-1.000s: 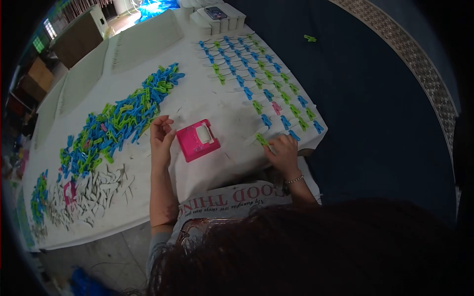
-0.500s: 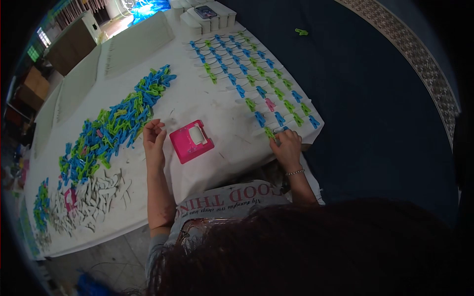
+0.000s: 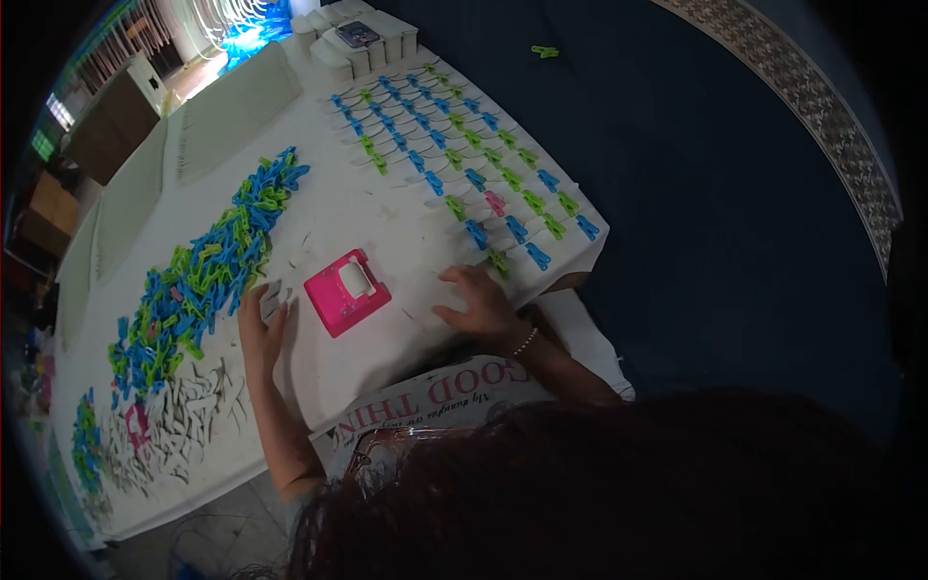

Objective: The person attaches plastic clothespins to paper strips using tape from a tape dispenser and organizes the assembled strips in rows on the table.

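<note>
My left hand (image 3: 263, 317) hovers between the clip pile and the pink tray, its fingers apart and nothing seen in them. On the white table lies the square pink tray (image 3: 333, 302) with a white roll (image 3: 357, 279) at its right side. My right hand (image 3: 474, 302) is right of the tray, thumb and fingers spread, holding nothing. Just beyond it a green clip (image 3: 499, 262) lies at the near end of the rows of blue, green and pink clips (image 3: 476, 234), many with thin white pieces attached. A large heap of blue and green clips (image 3: 208, 275) stretches along the left.
Loose white strips (image 3: 193, 420) and another pink item (image 3: 136, 425) lie at the lower left. White stacks with a phone (image 3: 358, 35) on top stand at the far end. Flat pale sheets (image 3: 237, 111) line the far left edge. One green clip (image 3: 544, 52) lies on the dark floor.
My right hand has let go of the green clip, which rests at the end of a row, and has moved left and opened. My left hand has shifted left. The view has turned.
</note>
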Demonstrator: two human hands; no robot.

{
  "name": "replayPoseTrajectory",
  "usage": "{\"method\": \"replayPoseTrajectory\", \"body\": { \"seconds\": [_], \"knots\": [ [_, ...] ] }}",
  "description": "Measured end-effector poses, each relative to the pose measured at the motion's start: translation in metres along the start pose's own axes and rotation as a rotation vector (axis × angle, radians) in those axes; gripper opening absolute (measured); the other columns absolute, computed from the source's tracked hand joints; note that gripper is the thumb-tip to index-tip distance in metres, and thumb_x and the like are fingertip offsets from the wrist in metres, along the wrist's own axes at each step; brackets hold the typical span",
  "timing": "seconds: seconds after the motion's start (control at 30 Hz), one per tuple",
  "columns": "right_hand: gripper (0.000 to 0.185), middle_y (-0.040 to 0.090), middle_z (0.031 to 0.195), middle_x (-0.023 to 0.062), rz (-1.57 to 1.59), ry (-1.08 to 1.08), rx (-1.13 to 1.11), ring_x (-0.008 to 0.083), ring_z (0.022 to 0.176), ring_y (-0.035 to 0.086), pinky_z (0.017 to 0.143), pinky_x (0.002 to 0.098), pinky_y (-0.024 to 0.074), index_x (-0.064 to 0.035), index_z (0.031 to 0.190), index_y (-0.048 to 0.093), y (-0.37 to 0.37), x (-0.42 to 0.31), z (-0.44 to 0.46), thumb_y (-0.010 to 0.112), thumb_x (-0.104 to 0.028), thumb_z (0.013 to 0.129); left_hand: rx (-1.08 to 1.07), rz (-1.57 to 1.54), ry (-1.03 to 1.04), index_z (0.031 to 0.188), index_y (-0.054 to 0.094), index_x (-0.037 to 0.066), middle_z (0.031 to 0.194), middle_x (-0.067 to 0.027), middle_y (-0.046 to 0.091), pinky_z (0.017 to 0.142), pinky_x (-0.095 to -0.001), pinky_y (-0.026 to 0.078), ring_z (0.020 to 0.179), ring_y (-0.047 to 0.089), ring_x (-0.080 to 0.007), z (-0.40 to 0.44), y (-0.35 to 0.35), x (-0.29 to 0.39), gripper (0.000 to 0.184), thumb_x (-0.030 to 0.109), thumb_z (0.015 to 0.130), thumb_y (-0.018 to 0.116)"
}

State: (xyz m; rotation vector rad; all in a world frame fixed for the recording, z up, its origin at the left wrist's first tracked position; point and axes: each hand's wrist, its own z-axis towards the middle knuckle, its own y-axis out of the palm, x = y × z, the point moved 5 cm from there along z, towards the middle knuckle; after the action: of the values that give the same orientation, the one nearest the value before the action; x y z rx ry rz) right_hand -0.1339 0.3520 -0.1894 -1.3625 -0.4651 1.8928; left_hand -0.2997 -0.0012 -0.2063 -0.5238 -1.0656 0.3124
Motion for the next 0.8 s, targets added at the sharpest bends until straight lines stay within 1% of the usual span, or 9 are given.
{"method": "replayPoseTrajectory", "body": {
  "seconds": [0.07, 0.1, 0.17, 0.2, 0.27, 0.47, 0.6, 0.7, 0.8],
  "knots": [
    [0.073, 0.049, 0.130, 0.0212, 0.124, -0.142, -0.137, 0.0384, 0.124, 0.044, 0.106, 0.0421, 0.0351, -0.0031, 0.132, 0.044, 0.025, -0.014, 0.011, 0.078, -0.027, 0.073, -0.053, 0.508, 0.110, 0.124, 0.055, 0.001, 0.128, -0.0210, 0.054, 0.098, -0.0381, 0.042, 0.119, 0.051, -0.0358, -0.014, -0.003, -0.003, 0.042, 0.011, 0.085, 0.064],
    [0.073, 0.049, 0.130, 0.0212, 0.125, -0.141, -0.132, 0.0384, 0.124, 0.044, 0.106, 0.0421, 0.0351, -0.0031, 0.132, 0.044, 0.032, -0.015, 0.018, 0.078, -0.027, 0.073, -0.054, 0.509, 0.115, 0.124, 0.055, 0.001, 0.128, -0.0210, 0.054, 0.098, -0.0381, 0.042, 0.119, 0.051, -0.0358, -0.021, -0.004, -0.004, 0.042, 0.011, 0.085, 0.064],
    [0.096, 0.035, 0.141, 0.0276, 0.098, -0.163, -0.259, 0.0400, 0.133, 0.035, 0.110, 0.0415, 0.0317, 0.0009, 0.143, 0.027, 0.049, -0.017, 0.035, 0.080, -0.030, 0.070, -0.025, 0.494, 0.130, 0.120, 0.059, 0.003, 0.131, -0.0224, 0.053, 0.097, -0.0391, 0.044, 0.119, 0.052, -0.0372, -0.028, -0.006, -0.005, 0.037, 0.010, 0.084, 0.063],
    [0.096, 0.035, 0.141, 0.0276, 0.098, -0.165, -0.255, 0.0400, 0.133, 0.035, 0.110, 0.0415, 0.0317, 0.0009, 0.143, 0.027, 0.057, -0.013, 0.042, 0.080, -0.030, 0.070, -0.023, 0.495, 0.134, 0.120, 0.059, 0.003, 0.131, -0.0224, 0.053, 0.097, -0.0391, 0.044, 0.119, 0.052, -0.0372, -0.028, -0.006, -0.001, 0.037, 0.010, 0.084, 0.063],
    [0.107, 0.030, 0.143, 0.0305, 0.029, -0.285, -0.261, 0.0410, 0.136, 0.030, 0.111, 0.0436, 0.0297, 0.0039, 0.146, 0.021, 0.074, -0.007, 0.054, 0.081, -0.038, 0.067, -0.016, 0.415, -0.025, 0.112, 0.065, 0.004, 0.125, -0.0181, 0.059, 0.093, -0.0366, 0.047, 0.111, 0.059, -0.0327, -0.031, -0.010, 0.001, 0.028, 0.011, 0.085, 0.063],
    [0.118, 0.029, 0.145, 0.0302, -0.063, -0.318, -0.462, 0.0413, 0.139, 0.026, 0.114, 0.0486, 0.0195, 0.0030, 0.148, 0.013, 0.100, -0.004, 0.083, 0.079, -0.051, 0.066, 0.129, 0.257, -0.048, 0.107, 0.067, 0.003, 0.111, -0.0140, 0.067, 0.088, -0.0333, 0.049, 0.101, 0.065, -0.0294, -0.029, -0.017, -0.001, 0.021, 0.012, 0.088, 0.061],
    [0.117, 0.030, 0.147, 0.0279, -0.074, -0.354, -0.532, 0.0401, 0.140, 0.026, 0.115, 0.0493, 0.0164, 0.0017, 0.148, 0.014, 0.106, -0.010, 0.089, 0.079, -0.051, 0.066, 0.155, 0.171, -0.097, 0.108, 0.066, 0.002, 0.107, -0.0143, 0.067, 0.085, -0.0320, 0.048, 0.096, 0.065, -0.0282, -0.030, -0.024, -0.007, 0.021, 0.012, 0.091, 0.060],
    [0.117, 0.031, 0.148, 0.0249, -0.091, -0.358, -0.559, 0.0394, 0.140, 0.026, 0.115, 0.0505, 0.0153, -0.0006, 0.149, 0.014, 0.106, -0.014, 0.091, 0.080, -0.050, 0.066, 0.260, 0.125, -0.164, 0.108, 0.065, 0.000, 0.102, -0.0135, 0.066, 0.083, -0.0296, 0.048, 0.092, 0.064, -0.0265, -0.030, -0.028, -0.011, 0.021, 0.012, 0.093, 0.058],
    [0.116, 0.032, 0.148, 0.0234, -0.094, -0.333, -0.590, 0.0394, 0.140, 0.026, 0.115, 0.0511, 0.0154, -0.0021, 0.149, 0.015, 0.109, -0.017, 0.093, 0.080, -0.050, 0.065, 0.353, -0.088, -0.366, 0.107, 0.065, -0.001, 0.100, -0.0118, 0.064, 0.082, -0.0277, 0.046, 0.092, 0.062, -0.0249, -0.036, -0.031, -0.017, 0.020, 0.011, 0.094, 0.057]
  ]
}}
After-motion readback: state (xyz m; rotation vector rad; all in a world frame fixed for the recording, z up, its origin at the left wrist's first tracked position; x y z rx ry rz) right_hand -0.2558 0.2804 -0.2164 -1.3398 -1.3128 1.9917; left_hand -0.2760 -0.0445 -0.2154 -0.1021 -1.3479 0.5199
